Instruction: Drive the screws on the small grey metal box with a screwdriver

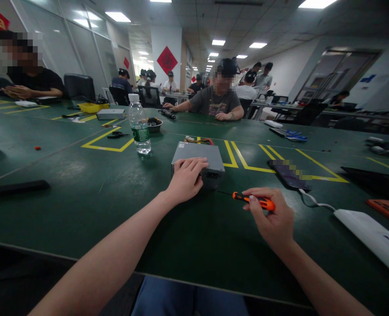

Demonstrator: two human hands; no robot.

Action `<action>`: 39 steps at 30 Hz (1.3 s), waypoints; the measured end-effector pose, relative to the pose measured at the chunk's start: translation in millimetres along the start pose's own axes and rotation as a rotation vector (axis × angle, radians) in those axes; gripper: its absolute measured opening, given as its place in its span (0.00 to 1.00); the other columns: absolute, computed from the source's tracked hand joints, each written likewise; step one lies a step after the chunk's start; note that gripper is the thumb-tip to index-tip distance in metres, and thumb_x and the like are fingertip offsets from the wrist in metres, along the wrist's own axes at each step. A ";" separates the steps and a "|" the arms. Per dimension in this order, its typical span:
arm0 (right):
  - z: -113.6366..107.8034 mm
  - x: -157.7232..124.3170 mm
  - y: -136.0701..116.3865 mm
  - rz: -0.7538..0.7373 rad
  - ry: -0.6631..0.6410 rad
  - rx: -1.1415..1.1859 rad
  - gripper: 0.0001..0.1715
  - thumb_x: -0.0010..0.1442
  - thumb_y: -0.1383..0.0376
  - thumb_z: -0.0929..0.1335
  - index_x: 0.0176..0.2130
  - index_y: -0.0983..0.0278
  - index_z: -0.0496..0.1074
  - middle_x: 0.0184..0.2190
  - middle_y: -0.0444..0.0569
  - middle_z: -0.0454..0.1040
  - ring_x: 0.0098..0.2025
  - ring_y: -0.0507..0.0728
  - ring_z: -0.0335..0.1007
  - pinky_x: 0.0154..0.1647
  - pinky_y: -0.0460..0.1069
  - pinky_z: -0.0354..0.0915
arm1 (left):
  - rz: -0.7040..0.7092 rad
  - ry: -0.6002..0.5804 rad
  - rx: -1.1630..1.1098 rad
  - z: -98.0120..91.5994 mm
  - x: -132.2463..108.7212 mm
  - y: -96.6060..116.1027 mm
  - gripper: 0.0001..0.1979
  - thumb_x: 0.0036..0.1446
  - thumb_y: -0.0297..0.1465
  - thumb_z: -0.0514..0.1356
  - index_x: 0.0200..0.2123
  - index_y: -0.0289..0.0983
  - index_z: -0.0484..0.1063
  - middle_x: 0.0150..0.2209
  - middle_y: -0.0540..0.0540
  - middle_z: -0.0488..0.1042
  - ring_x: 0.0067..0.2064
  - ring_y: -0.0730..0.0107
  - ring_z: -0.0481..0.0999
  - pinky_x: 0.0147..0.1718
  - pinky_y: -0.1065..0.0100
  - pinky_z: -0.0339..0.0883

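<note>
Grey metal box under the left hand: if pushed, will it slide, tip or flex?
Probably stiff: the grey metal box has sheet-metal walls. Low and broad, it likely slides on the table rather than tipping. The cables at its far end look floppy and may drag.

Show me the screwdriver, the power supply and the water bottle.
screwdriver [264, 202]: head view, on its orange handle.
power supply [197, 152]: head view, on its grey top face.
water bottle [140, 133]: head view, on its green label.

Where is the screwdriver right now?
Head view, right of centre: the screwdriver is in the right hand, tip toward the grey box gripped by the left hand.
</note>
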State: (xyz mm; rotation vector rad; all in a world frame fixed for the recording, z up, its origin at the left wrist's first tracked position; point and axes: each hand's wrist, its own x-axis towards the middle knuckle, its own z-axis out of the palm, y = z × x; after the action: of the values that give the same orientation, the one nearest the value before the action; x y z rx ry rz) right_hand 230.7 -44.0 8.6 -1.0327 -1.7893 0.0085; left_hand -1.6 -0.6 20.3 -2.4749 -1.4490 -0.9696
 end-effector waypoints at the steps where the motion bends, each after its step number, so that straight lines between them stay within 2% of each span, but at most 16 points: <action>1: 0.2 -0.4 0.5 0.013 0.000 0.012 0.05 0.58 0.63 0.64 0.35 0.63 0.67 0.33 0.47 0.73 0.25 0.53 0.72 0.26 0.49 0.67 | 0.003 0.000 0.000 0.1 0.0 -0.1 0.20 0.54 0.24 0.51 0.51 0.42 0.62 0.58 0.48 0.64 0.59 0.63 0.60 0.55 0.58 0.48; 13: -1.4 1.7 -5.5 0.091 0.117 0.223 0.02 0.58 0.66 0.65 0.34 0.63 0.65 0.34 0.46 0.72 0.22 0.50 0.70 0.26 0.49 0.67 | 0.016 0.013 -0.013 -1.4 -0.5 0.4 0.20 0.54 0.24 0.51 0.50 0.42 0.62 0.57 0.48 0.65 0.58 0.63 0.61 0.53 0.58 0.49; 17: -1.7 1.9 -12.2 0.015 0.154 0.316 0.02 0.58 0.69 0.65 0.35 0.63 0.64 0.35 0.47 0.72 0.22 0.51 0.71 0.24 0.49 0.68 | 0.024 0.019 -0.015 -1.8 -0.9 -0.4 0.19 0.54 0.24 0.51 0.50 0.41 0.61 0.57 0.48 0.65 0.58 0.64 0.61 0.53 0.57 0.49; 22: 1.8 3.9 -23.5 -0.116 0.222 0.374 0.07 0.57 0.71 0.65 0.38 0.62 0.64 0.37 0.48 0.73 0.27 0.53 0.74 0.25 0.51 0.71 | 0.012 0.002 -0.039 -3.4 -0.6 -0.6 0.20 0.54 0.27 0.54 0.51 0.41 0.60 0.58 0.46 0.64 0.59 0.62 0.60 0.54 0.57 0.49; 30: 5.8 3.6 -22.4 -0.226 0.126 0.355 0.13 0.56 0.74 0.65 0.42 0.63 0.64 0.40 0.50 0.72 0.30 0.54 0.74 0.27 0.52 0.72 | -0.033 0.034 -0.098 -4.5 -0.2 1.2 0.12 0.54 0.33 0.57 0.42 0.41 0.62 0.54 0.47 0.67 0.55 0.62 0.64 0.53 0.57 0.49; 39: 7.7 1.5 -19.4 -0.259 0.065 0.335 0.16 0.55 0.75 0.65 0.43 0.62 0.63 0.42 0.51 0.72 0.33 0.54 0.74 0.29 0.51 0.73 | -0.050 0.050 -0.073 -0.6 1.0 0.2 0.11 0.54 0.32 0.59 0.41 0.42 0.62 0.54 0.48 0.67 0.55 0.63 0.64 0.53 0.57 0.50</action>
State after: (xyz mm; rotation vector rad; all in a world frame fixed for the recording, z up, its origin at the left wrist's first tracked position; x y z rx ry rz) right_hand 212.3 -51.9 14.7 -0.5541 -1.7763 0.1104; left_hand -1.3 -0.2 21.4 -2.4557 -1.4934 -1.1047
